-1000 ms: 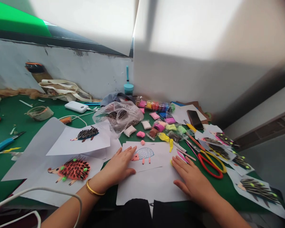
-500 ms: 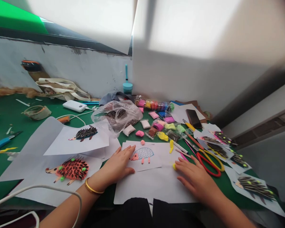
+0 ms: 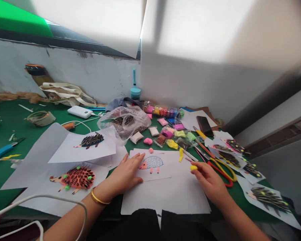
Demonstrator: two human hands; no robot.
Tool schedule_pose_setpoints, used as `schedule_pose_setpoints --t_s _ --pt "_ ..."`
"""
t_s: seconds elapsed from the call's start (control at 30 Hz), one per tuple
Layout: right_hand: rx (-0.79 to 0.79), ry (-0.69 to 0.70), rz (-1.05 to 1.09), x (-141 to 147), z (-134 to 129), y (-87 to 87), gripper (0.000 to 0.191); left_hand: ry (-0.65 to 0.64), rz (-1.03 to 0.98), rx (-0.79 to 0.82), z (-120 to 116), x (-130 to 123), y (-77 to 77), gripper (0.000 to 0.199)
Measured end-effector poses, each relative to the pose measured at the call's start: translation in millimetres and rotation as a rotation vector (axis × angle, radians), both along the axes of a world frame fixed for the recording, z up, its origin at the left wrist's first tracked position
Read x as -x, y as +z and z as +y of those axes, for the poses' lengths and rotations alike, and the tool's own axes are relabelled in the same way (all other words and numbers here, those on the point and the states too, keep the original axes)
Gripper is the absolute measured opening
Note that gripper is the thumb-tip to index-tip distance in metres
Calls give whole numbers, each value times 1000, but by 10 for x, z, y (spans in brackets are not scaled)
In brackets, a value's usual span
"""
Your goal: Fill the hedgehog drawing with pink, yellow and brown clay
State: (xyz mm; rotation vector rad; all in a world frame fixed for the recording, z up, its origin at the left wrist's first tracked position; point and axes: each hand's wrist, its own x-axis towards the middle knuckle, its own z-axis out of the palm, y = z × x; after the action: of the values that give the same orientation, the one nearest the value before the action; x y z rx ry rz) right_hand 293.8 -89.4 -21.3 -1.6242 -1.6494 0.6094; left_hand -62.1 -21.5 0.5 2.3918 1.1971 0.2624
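My left hand [image 3: 126, 172] lies flat with its fingers stretched out, on the left edge of a small sheet with a hedgehog drawing [image 3: 153, 163]. The drawn hedgehog has a pink clay face and legs and a blue scalloped body. Under it are larger white sheets [image 3: 165, 199]. A small lump of yellow clay [image 3: 193, 167] is pinched between the fingertips of my right hand [image 3: 212, 180], just above the paper's right side. A pink clay ball [image 3: 151, 150] sits at the drawing's top edge, and a yellow clay strip [image 3: 181, 154] lies farther right.
Red and yellow scissors [image 3: 223, 174] lie beside my right hand. Several clay packets [image 3: 172, 144] and a plastic bag of seeds [image 3: 124, 122] are behind the paper. Finished hedgehog pictures [image 3: 76, 179] lie left and right. A white cable [image 3: 52, 197] crosses the front left.
My right hand has closed on the yellow clay and lifted it off the paper, slightly to the right. My left hand stays on the drawing.
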Motion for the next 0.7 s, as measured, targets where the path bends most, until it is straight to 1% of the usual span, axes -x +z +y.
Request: schedule_pose_setpoints --t_s 0.07,0.13,0.23,0.33,0.43,0.53,0.63,0.7 --pt "82 -9 197 18 31 -58 41 -37 -7 -21 -18 -24 14 86" --pt "128 -15 326 38 74 -130 46 -78 -15 -19 -36 -69 24 87" --pt "129 -49 407 49 133 -219 46 -124 -14 18 -58 -172 28 88" --pt "116 -60 443 24 156 -243 46 -155 -4 48 -65 -284 20 89" --pt "144 -37 457 -24 158 -201 44 -157 -14 49 -49 -362 15 92" --pt "189 -26 465 -36 186 -106 40 -142 -59 8 3 -396 47 95" --pt "174 8 400 75 258 27 36 -115 -79 -37 82 -407 108 88" --pt "147 88 301 232 317 121 33 -98 -84 -54 127 -413 128 81"
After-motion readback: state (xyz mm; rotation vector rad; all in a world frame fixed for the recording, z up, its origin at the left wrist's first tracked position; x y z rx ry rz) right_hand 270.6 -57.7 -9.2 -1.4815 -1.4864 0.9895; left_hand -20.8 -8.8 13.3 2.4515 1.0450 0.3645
